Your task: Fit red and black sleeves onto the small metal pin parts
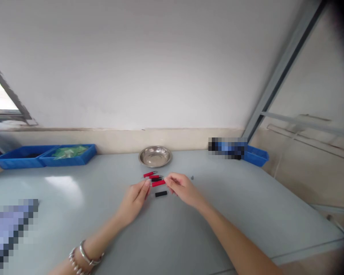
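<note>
Both my hands meet over the table around a red pen (158,183) with a smooth barrel. My left hand (136,198) pinches its left end between thumb and fingers. At its right end, my right hand (183,187) has its fingertips closed on it. Just beyond lie two more red pens, one at the back (149,174) and one in front of it (154,177), both with silvery tips. A black pen piece (156,180) shows partly behind the held pen. Nearer to me is a black barrel (161,194) with a clear end.
A round steel dish (155,157) stands by the wall. Two blue trays, one with dark contents (20,157) and one with a green plastic bag (87,154), sit at the far left. Another blue bin (256,156) is at the right. A tiny grey piece (192,177) lies beside my right hand.
</note>
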### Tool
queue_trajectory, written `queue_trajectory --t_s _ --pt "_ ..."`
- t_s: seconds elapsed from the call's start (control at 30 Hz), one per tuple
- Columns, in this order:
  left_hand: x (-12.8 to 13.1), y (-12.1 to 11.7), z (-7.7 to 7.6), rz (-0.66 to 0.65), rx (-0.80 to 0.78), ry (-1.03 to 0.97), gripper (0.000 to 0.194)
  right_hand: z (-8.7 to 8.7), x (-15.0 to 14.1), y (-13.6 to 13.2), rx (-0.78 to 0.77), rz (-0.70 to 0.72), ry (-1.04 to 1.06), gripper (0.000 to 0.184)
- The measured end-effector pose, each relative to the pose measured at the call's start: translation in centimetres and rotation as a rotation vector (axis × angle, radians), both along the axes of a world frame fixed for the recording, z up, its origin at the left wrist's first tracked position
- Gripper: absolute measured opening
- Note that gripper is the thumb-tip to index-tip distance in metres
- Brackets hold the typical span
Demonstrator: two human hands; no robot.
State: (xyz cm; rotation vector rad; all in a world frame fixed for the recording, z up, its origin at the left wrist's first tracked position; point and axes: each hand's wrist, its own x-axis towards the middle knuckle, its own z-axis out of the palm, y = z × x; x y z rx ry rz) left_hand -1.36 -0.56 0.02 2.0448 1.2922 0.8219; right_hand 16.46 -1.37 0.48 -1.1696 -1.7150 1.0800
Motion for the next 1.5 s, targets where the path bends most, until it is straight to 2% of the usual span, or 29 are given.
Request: queue_trajectory --t_s 0.27,0.43,0.5,0.63,0.77,0.9,1.13,1.5 --pt "-0.1 0.1 -0.1 0.017 -0.009 -0.007 0.042 -0.3 0.0 0.3 0.035 -0.013 0.015 0.022" --pt "-0.3 0.4 -0.4 0.031 -0.005 0.006 0.044 -0.7 0.2 0.5 0.112 -0.088 -0.06 0.017" --pt "-0.3 0.5 -0.6 0.049 0.042 0.055 0.043 -0.6 0.3 0.5 0.154 -0.159 -0.192 0.017" --pt "-0.3 0.3 -0.7 0.018 0.149 0.22 0.035 -0.4 0.6 0.4 0.164 -0.32 -0.594 0.022" --pt "-0.3 0.4 -0.9 0.009 0.149 0.346 0.028 -0.5 1.4 0.6 0.043 -0.394 -0.917 0.024" --pt "-0.4 0.7 -1.1 0.04 0.142 0.432 0.027 -0.7 2.5 0.8 -0.087 -0.396 -1.119 0.027" --pt "-0.5 0.7 -1.4 0.015 0.112 0.467 0.024 -0.5 3.4 0.8 -0.172 -0.46 -1.153 0.027" --pt "-0.6 0.7 -1.5 -0.002 0.158 0.475 0.022 -1.0 3.6 1.1 -0.177 -0.436 -1.173 0.026"
